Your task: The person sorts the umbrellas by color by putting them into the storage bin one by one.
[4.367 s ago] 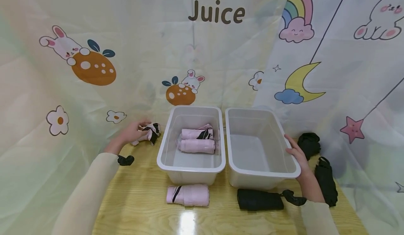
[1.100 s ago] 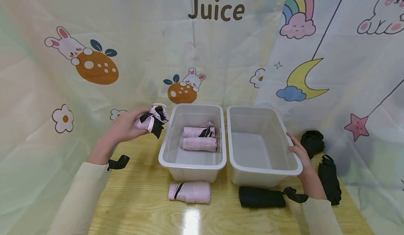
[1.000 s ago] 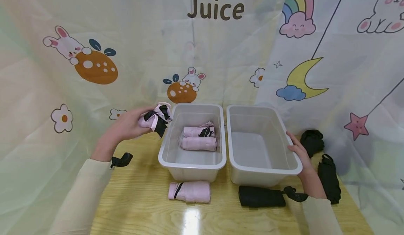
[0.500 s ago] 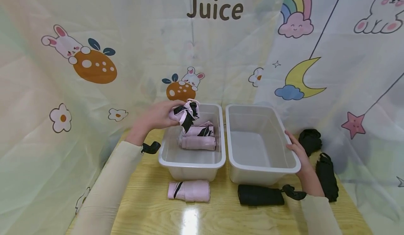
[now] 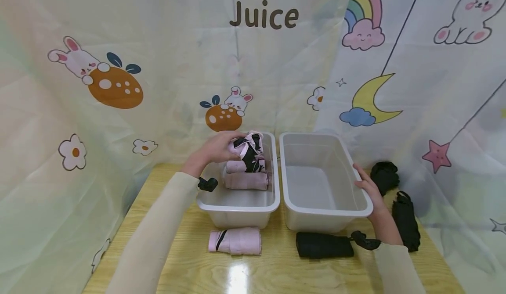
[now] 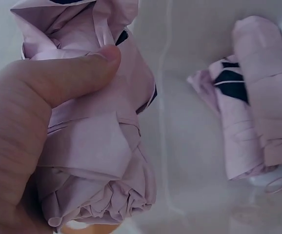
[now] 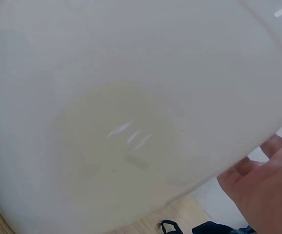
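Observation:
My left hand (image 5: 221,147) grips a pink folding umbrella (image 6: 92,146) with black markings, holding it over the left white bin (image 5: 243,208). In the left wrist view the thumb lies across its loose fabric; the other fingers are mostly hidden. Two more pink umbrellas, a striped one (image 6: 233,122) and a plainer one (image 5: 246,181), lie side by side in that bin. My right hand (image 5: 371,191) holds the right rim of the right white bin (image 5: 328,213), which has nothing in it. The bin's pale wall (image 7: 131,97) fills most of the right wrist view.
A rolled pink umbrella (image 5: 235,241) lies before the left bin and a black umbrella (image 5: 324,245) before the right one. Another black umbrella (image 5: 406,221) and a black bundle (image 5: 384,177) lie at the table's right side. A printed curtain (image 5: 178,66) hangs behind.
My left hand has picked up the pink umbrella from the table's left side and carried it right, over the left bin. My right hand has stayed on the right bin's rim.

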Demonstrator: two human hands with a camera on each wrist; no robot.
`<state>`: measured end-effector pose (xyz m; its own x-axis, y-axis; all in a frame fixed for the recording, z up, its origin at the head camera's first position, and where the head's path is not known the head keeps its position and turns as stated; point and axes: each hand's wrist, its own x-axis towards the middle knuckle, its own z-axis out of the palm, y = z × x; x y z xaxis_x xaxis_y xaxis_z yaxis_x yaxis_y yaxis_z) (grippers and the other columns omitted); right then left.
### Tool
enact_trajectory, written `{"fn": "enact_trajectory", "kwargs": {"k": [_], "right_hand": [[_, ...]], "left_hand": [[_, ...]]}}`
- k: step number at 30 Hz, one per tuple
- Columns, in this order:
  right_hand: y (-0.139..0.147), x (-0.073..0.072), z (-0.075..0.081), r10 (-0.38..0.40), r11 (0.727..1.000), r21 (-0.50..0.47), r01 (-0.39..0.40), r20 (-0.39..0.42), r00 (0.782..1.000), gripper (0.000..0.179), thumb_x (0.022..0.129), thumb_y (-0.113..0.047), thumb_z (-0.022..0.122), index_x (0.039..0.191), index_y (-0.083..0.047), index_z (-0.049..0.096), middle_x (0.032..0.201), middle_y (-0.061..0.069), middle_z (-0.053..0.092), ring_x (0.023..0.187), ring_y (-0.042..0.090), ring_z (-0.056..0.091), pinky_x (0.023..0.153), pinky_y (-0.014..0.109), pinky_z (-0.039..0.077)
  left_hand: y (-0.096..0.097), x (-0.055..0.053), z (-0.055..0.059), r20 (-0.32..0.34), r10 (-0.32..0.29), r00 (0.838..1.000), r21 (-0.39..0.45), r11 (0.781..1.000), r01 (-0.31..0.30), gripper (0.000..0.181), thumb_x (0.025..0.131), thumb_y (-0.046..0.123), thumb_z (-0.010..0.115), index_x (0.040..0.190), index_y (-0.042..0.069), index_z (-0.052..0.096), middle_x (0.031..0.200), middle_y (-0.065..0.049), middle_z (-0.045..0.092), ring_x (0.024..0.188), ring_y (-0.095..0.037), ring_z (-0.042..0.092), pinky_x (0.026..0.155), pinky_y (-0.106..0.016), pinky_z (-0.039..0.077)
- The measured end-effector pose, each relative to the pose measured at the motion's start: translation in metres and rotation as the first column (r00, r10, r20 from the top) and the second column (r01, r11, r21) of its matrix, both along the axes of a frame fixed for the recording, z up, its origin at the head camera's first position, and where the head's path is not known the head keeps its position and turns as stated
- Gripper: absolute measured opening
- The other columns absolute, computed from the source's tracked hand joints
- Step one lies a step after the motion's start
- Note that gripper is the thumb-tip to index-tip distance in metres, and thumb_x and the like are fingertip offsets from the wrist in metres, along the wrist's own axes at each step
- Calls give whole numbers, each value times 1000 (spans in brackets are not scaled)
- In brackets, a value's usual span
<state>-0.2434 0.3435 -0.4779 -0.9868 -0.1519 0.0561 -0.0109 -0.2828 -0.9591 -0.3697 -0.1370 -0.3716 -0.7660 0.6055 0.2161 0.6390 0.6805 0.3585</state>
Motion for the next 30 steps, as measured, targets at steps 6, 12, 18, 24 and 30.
{"fn": "enact_trajectory", "kwargs": {"k": [6,12,18,24,30], "right_hand": [[-4,3,0,13,1000,5,-13,23,1000,60,105,-9,32,158,-25,7,141,-5,37,107,12,56,82,32,52],[-7,7,0,6,1000,17,-7,22,1000,59,106,-10,32,158,-26,9,143,-3,36,109,15,56,83,34,52],[-6,4,0,8,1000,4,-8,-8,1000,58,106,-10,32,158,-24,9,146,-1,30,114,16,53,85,34,51],[-6,5,0,29,1000,-8,-29,-8,1000,58,106,-10,30,157,-29,10,149,0,25,114,16,53,85,33,50],[-6,8,5,42,998,-38,-42,-9,999,58,106,-10,28,157,-28,7,150,1,22,116,17,51,87,34,50]], "left_hand": [[9,-8,-26,6,-25,1000,-45,999,25,70,72,22,86,136,24,56,132,6,58,118,-17,52,102,-38,39],[15,-11,-44,98,39,994,-82,996,-31,72,73,20,85,138,23,54,136,1,56,121,-21,51,103,-41,38],[18,-20,-50,67,68,995,-164,985,-56,73,72,30,85,138,30,54,136,4,56,119,-21,54,99,-41,40],[19,-26,-56,94,95,991,-200,977,-75,72,73,32,86,137,32,53,134,6,56,118,-17,52,101,-38,39],[24,-27,-58,111,80,991,-181,982,-59,72,74,28,85,138,28,53,135,5,55,119,-18,51,102,-37,38]]}}
